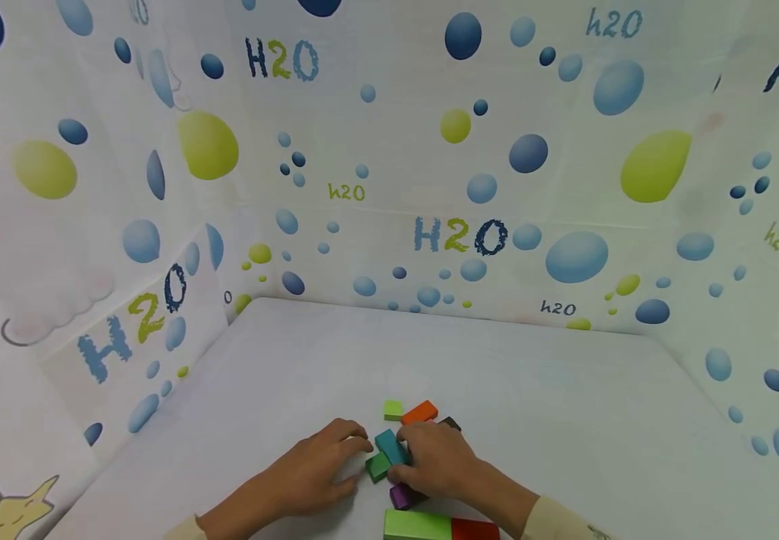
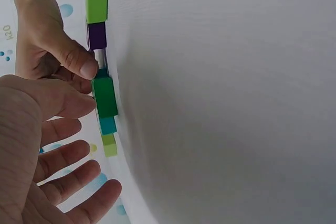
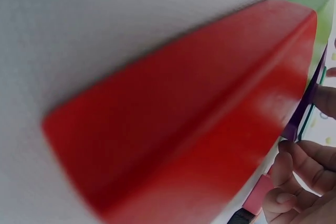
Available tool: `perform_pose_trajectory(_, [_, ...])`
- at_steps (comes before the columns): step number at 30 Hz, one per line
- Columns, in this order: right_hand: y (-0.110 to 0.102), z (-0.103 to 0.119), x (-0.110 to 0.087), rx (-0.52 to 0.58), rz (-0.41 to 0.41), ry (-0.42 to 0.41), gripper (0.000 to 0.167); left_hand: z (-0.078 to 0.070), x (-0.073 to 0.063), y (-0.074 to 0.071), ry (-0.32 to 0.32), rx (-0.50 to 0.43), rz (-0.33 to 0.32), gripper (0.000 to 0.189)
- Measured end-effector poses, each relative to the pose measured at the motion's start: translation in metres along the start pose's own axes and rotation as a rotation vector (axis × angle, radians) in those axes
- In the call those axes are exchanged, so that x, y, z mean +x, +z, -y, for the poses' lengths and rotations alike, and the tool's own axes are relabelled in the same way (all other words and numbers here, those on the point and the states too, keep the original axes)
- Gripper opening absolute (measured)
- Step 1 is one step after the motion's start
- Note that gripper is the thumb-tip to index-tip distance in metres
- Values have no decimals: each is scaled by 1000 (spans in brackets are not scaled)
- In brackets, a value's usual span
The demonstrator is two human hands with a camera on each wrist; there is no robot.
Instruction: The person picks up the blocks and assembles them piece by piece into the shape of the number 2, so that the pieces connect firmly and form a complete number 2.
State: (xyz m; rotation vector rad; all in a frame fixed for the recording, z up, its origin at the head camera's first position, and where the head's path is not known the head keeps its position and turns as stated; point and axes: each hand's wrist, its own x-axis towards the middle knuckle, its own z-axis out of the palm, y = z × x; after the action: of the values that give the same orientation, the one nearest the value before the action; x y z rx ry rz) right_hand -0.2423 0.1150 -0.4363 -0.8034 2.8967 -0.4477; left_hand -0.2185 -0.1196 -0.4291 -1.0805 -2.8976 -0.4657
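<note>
My right hand (image 1: 440,457) pinches a teal block (image 1: 389,444) between thumb and fingers. Against the teal block lies a green block (image 1: 377,466), its face showing in the left wrist view (image 2: 105,97). Just left of them is my left hand (image 1: 318,469), fingers spread and holding nothing; its thumb is close to the green block, and I cannot tell if they touch. Partly under my right hand sits a purple block (image 1: 404,495). Beyond the hands are a small light green block (image 1: 392,410), an orange block (image 1: 420,412) and a dark block (image 1: 452,424), partly hidden.
A long light green block (image 1: 418,524) and a red block (image 1: 475,529) lie end to end at the near edge of the head view. The white table surface (image 1: 531,390) spreads around the blocks. A wall covering (image 1: 389,150) with printed drops surrounds it.
</note>
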Motion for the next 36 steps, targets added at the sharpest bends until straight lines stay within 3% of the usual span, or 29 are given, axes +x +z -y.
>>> perform_pose_trajectory(9, [1,3,5,91,8,69,25,3,-8,1,-4,-23,-27,34])
perform_pose_trajectory(19, [-2,6,7,145,35,154,25,1,-13,0,7,-26,-48,35])
perform_pose_trajectory(36, [-22,-22,-9,95,90,74,30,-20,5,-2,66,-73,-28,35])
